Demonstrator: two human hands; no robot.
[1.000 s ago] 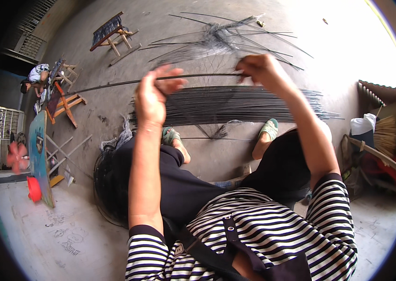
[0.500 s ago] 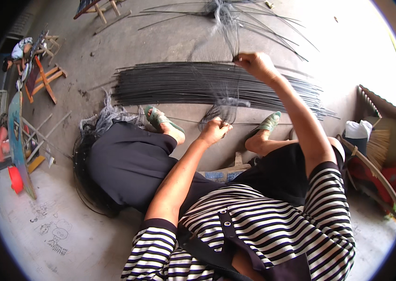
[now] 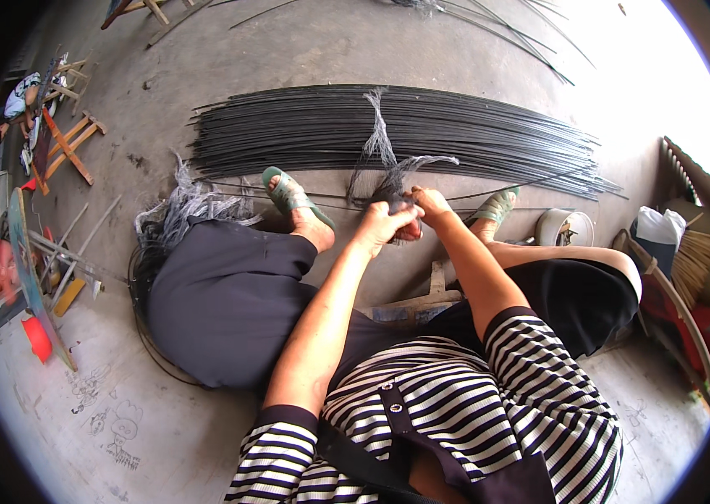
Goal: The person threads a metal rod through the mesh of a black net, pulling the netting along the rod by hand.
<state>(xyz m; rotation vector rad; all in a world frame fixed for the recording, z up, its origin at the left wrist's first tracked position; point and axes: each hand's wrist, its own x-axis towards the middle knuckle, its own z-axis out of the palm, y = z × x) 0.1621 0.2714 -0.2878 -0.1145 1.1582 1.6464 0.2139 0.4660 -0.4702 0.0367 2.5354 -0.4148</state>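
My left hand (image 3: 384,225) is closed around a gathered bunch of fine grey mesh netting (image 3: 381,141). My right hand (image 3: 433,207) sits right beside it, fingers pinched at the same bunch. Loose ends of the netting trail away from my hands onto a wide layer of thin black rods (image 3: 288,126), which lies crosswise on the floor beyond my feet. The exact grip of the fingertips is partly hidden by the dark mesh.
More pale netting (image 3: 187,202) is heaped by my left knee. A white bucket (image 3: 552,228) stands past my right leg, near a straw broom (image 3: 691,256). Wooden stools (image 3: 73,147) and a person (image 3: 20,99) are at far left. Separate rods (image 3: 510,38) lie farther off.
My right hand has come down and back from the far side of the rods to meet my left hand. The netting stretched between them has been gathered in, off the far rods.
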